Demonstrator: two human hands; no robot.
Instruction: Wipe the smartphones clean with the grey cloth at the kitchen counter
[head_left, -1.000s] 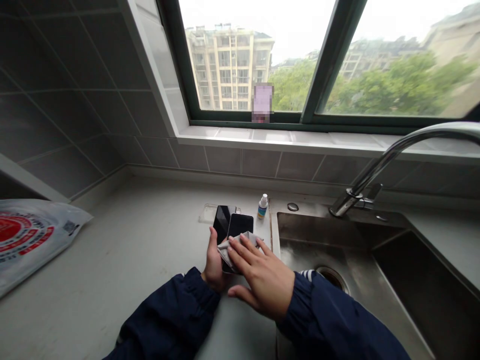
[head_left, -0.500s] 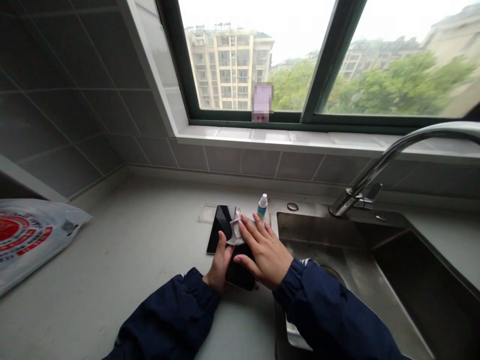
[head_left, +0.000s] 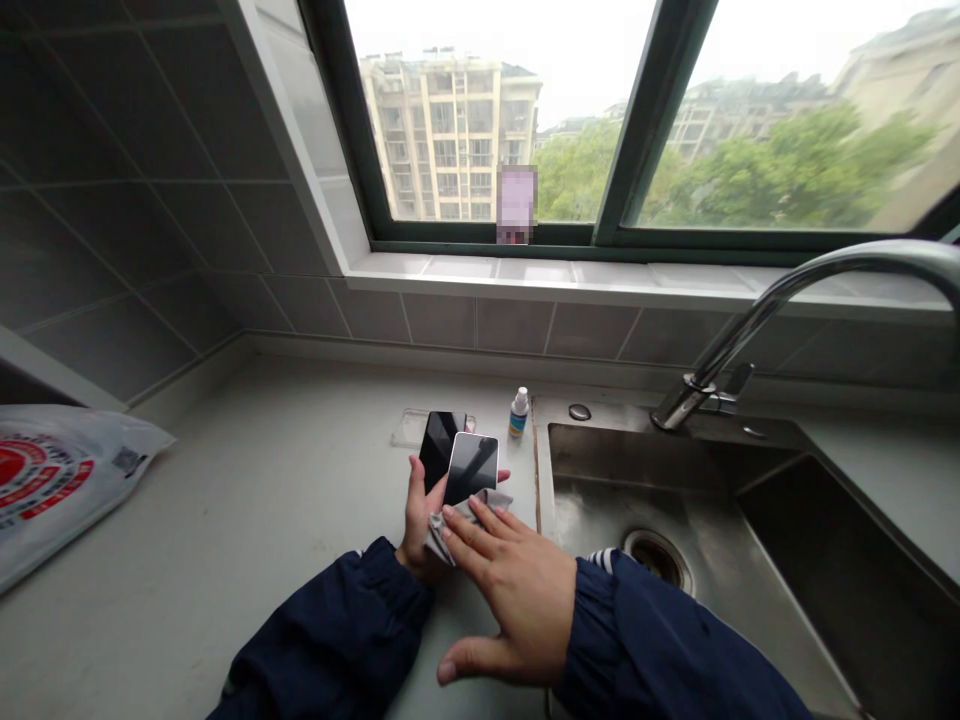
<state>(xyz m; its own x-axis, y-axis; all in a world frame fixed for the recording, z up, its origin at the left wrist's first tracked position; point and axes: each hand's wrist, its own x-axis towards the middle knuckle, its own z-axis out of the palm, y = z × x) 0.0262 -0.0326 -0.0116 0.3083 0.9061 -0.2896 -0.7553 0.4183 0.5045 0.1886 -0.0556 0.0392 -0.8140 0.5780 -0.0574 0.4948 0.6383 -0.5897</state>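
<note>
My left hand (head_left: pixel 417 520) grips a black phone (head_left: pixel 472 467) by its lower end and holds it tilted up off the grey counter (head_left: pixel 247 520). My right hand (head_left: pixel 510 590) lies flat, fingers stretched out, pressing a small grey cloth (head_left: pixel 459 512) against the phone's lower screen. A second black phone (head_left: pixel 439 445) lies flat on the counter just behind, partly over a clear phone case (head_left: pixel 406 428). A small white spray bottle with a blue label (head_left: pixel 518 412) stands to the right of the phones, near the sink edge.
A steel sink (head_left: pixel 675 500) with a drain (head_left: pixel 652 553) and a curved tap (head_left: pixel 757 320) fills the right side. A white plastic bag with red print (head_left: pixel 52 480) lies at the far left. Grey tiled walls and a window ledge (head_left: pixel 600 275) border the counter.
My right hand with the cloth slid up to the phone's top end, then back down to its lower end. The phone is raised more upright. The view shifted slightly.
</note>
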